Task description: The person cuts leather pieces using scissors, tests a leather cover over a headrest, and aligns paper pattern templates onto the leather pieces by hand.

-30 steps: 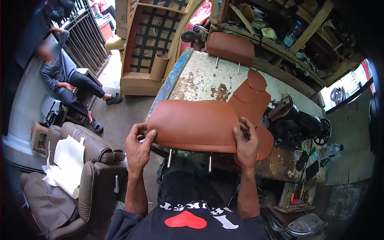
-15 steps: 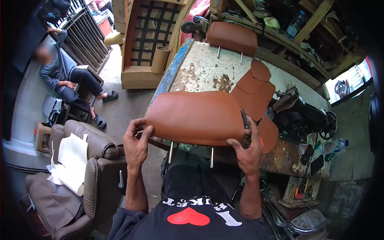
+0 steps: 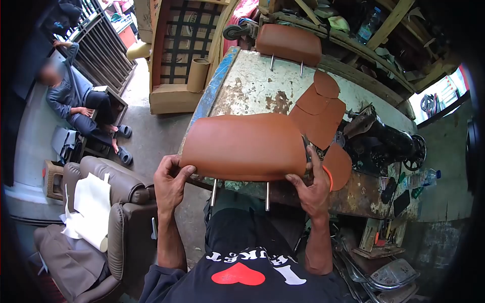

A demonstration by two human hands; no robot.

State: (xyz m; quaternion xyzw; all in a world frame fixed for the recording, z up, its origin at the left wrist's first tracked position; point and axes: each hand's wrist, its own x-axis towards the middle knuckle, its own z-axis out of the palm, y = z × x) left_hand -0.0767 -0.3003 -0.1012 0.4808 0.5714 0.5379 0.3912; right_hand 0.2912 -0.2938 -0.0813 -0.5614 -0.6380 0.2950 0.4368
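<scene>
Head view. Brown headrest (image 3: 245, 146) held up before the torso, at the bench's (image 3: 242, 76) near edge; can't tell if they touch. Left hand (image 3: 171, 187) pinches its left end, thumb on the lower corner; right hand (image 3: 311, 194) grips the right end, thumb low, fingers spread along the side. Step in hand, as I judge it: steadying and checking the cover's fit. Any turn or shift calls for both hands moving together, ends kept level. Long axis left to right across the body; two metal posts (image 3: 268, 196) point back toward the wearer.
</scene>
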